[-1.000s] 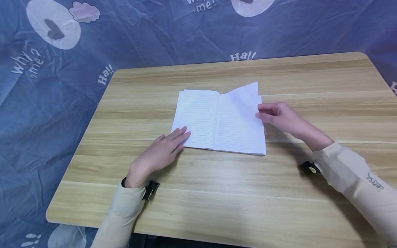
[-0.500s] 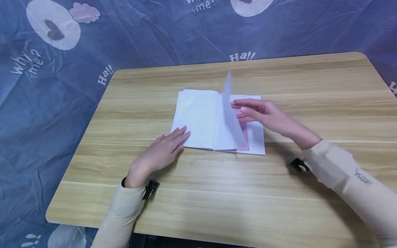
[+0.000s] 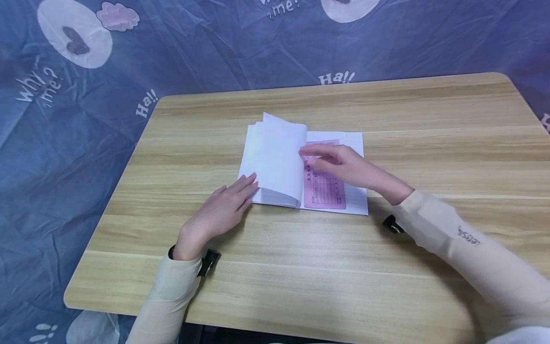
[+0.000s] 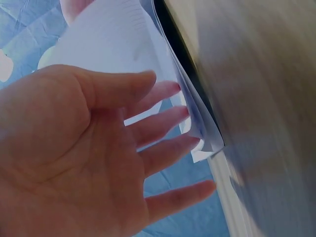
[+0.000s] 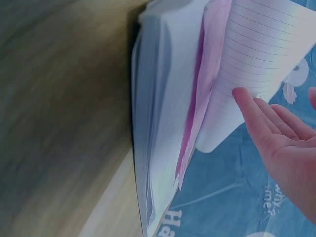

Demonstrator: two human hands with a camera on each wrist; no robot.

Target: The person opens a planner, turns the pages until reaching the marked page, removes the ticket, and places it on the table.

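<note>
An open notebook (image 3: pixel 355 186) with lined white pages lies on the table. A pink printed slip (image 3: pixel 324 191) rests on its right-hand page near the spine. The turned page (image 3: pixel 279 153) curves over the left side, its far corner sticking up. My left hand (image 3: pixel 223 205), fingers spread and straight, rests at the notebook's lower left edge; in the left wrist view its fingertips (image 4: pixel 180 111) touch the page edges. My right hand (image 3: pixel 343 165) is over the slip, fingers extended toward the turned page by the spine. In the right wrist view it pinches nothing.
The wooden table (image 3: pixel 275 267) has rounded corners. Behind it and to the left hangs a blue printed cloth (image 3: pixel 206 48). Black straps with small devices (image 3: pixel 209 263) sit at both wrists.
My right hand has moved left, turning a page from the right side over to the left. The pink slip beneath it has come into view. My left hand has stayed in place.
</note>
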